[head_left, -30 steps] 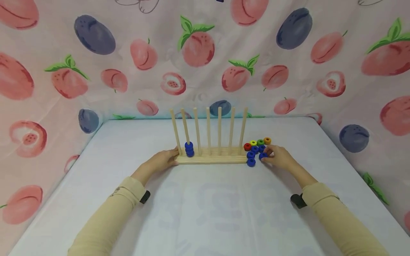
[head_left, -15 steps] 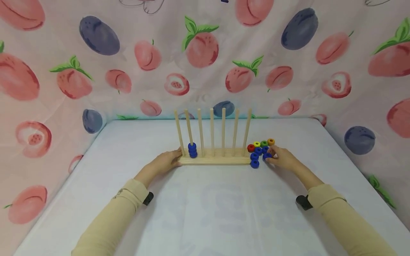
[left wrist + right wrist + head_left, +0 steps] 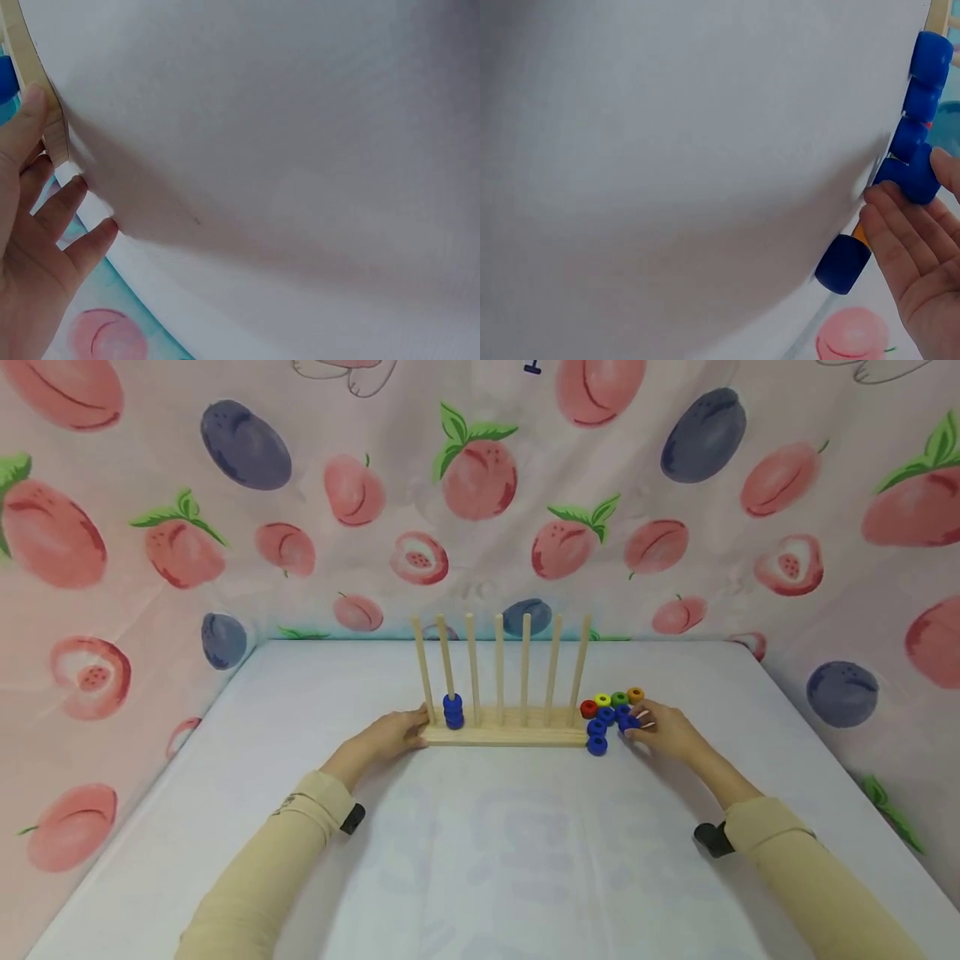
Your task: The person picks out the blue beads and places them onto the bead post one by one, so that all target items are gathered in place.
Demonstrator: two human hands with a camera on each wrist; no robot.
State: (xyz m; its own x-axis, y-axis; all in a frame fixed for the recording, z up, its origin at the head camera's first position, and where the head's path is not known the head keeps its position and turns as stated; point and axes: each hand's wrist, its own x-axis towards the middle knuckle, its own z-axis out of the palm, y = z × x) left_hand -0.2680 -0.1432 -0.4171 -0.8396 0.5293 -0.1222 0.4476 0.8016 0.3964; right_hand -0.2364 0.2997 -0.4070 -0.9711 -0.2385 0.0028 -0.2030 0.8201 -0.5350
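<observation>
A wooden bead rack (image 3: 506, 737) with several upright pegs stands on the table. On its second peg from the left sits a short stack of blue beads (image 3: 453, 712). My left hand (image 3: 390, 735) holds the rack's left end; in the left wrist view the thumb (image 3: 28, 120) lies on the wooden base, with other fingers beyond it. At the rack's right end, my right hand (image 3: 666, 732) pinches a blue bead (image 3: 924, 176) between thumb and fingertips. Other blue beads (image 3: 597, 744) lie right beside it, partly hidden by the fingers in the right wrist view.
Behind the blue beads lie a red bead (image 3: 588, 709), a yellow bead (image 3: 603, 700), a green bead (image 3: 619, 699) and an orange bead (image 3: 636, 694). A white cloth (image 3: 495, 843) covers the table. Fruit-print fabric (image 3: 480, 552) hangs behind and along the sides.
The head view has shifted a little, so the whole scene sits farther right. Both hands keep their places; the pinched blue bead has tilted slightly in the right fingers.
</observation>
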